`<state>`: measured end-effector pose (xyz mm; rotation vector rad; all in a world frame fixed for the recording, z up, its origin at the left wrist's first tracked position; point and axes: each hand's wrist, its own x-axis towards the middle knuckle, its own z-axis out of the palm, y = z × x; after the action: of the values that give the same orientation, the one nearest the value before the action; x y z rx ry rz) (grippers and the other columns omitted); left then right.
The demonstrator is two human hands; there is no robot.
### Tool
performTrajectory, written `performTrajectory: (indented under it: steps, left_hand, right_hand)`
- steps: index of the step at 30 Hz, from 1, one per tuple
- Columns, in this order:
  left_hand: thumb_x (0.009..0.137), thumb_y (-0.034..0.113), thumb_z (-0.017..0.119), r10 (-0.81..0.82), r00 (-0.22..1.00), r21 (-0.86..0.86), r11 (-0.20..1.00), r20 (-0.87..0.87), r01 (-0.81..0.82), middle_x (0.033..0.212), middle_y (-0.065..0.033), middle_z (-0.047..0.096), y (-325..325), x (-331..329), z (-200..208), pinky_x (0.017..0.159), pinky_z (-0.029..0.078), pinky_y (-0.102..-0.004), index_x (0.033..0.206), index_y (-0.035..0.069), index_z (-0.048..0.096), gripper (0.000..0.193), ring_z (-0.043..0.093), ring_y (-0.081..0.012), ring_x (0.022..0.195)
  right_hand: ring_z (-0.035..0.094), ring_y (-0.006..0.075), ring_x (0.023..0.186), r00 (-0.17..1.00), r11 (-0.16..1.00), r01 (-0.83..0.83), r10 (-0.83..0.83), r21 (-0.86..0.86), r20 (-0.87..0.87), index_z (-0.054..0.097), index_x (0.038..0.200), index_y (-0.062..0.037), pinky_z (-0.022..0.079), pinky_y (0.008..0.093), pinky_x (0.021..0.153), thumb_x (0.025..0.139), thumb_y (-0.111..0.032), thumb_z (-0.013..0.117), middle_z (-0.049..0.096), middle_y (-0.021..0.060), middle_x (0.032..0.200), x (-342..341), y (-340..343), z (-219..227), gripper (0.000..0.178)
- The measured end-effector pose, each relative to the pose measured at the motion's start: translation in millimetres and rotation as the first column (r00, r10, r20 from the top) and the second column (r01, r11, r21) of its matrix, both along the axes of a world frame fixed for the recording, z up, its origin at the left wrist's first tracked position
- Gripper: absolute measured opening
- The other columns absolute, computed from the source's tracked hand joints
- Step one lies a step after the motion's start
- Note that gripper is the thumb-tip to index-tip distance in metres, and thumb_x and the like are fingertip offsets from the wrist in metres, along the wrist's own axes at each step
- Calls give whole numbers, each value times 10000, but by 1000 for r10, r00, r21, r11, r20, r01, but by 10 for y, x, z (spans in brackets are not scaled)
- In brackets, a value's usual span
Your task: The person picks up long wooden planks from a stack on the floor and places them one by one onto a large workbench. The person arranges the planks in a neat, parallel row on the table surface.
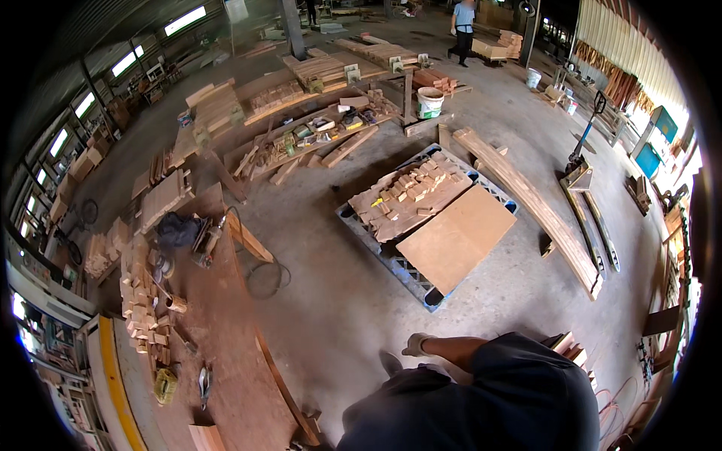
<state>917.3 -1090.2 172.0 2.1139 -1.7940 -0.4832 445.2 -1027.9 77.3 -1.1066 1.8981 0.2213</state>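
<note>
The right hand hangs over the floor, near the closest corner of the blue pallet, and I cannot tell whether its grip is open or closed; the left hand is not seen. Along the right edge of this pallet lies a flat board, rectangular, plain light brown, beside many small, pale wooden blocks scattered loosely.

The pallet is blue, the board along its right edge plain tan, the table reddish brown.
</note>
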Motion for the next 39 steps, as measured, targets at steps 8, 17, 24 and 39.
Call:
performTrajectory:
  steps: [8,17,24,39]
  left_hand:
    - [756,420,881,-75,996,37,996,-43,76,1674,-313,316,-184,57,-32,1284,257,-592,1619,1,365,1089,267,-519,1550]
    - [752,317,866,-352,934,-56,935,-53,349,1680,-301,318,-542,-26,80,1281,242,-612,1614,36,368,1034,253,-524,1554]
    - [775,411,871,-571,810,-64,811,132,582,1737,-331,156,-951,287,-252,1301,140,-662,1580,-44,425,1027,124,-540,1607]
    - [805,478,814,-684,677,12,706,271,708,1720,-348,180,-1095,456,-43,1316,73,-661,1581,-38,448,1001,87,-551,1610]
  right_hand:
    - [735,418,1119,1000,1000,17,-17,9,-27,830,1074,-51,559,516,984,940,-656,607,783,239,1126,-160,160,-117,659]
    - [713,396,1201,998,997,19,-14,71,-65,806,1164,-45,546,496,1033,977,-679,560,755,248,1232,-75,1038,-691,706]
    - [733,296,1047,776,771,624,-630,127,19,821,1119,-40,560,421,939,950,-555,728,804,155,1112,832,802,632,550]
    - [667,323,1266,922,895,378,-386,237,-13,721,1312,-172,529,388,1062,1018,-416,598,688,159,1411,1402,774,1251,402]
